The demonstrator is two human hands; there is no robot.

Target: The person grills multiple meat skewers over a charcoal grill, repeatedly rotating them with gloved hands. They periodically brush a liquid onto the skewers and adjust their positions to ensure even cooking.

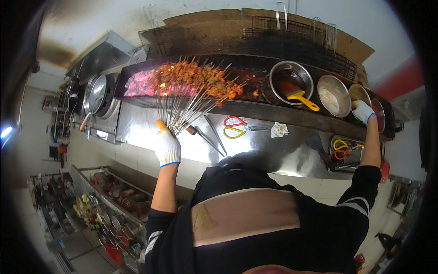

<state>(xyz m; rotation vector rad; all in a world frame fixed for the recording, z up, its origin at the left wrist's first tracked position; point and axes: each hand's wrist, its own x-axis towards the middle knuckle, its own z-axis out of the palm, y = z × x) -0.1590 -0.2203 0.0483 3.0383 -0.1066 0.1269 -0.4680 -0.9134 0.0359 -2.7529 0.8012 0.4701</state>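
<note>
My left hand [167, 147], in a white knit glove with yellow-coated fingers, is closed round the gathered ends of several metal skewers [186, 114]. Their fanned-out tips carry reddish-brown meat pieces [196, 78] over the long charcoal grill [248, 68]. Glowing coals [138, 85] show at the meat's left, with small flames beneath. On the right, my right hand [364, 112], gloved the same way, reaches to a round metal bowl [359, 92]. Its fingertips are at the bowl's near rim, and the blurred fingers do not show whether they hold anything.
A pot [279, 68] of dark sauce holds a yellow-handled brush [303, 98]. Beside it stands a metal bowl [333, 97] with pale contents. Scissors [237, 128], dark tongs [216, 136] and a crumpled tissue [279, 129] lie on the steel counter [264, 157]. A tray [335, 170] holds more scissors.
</note>
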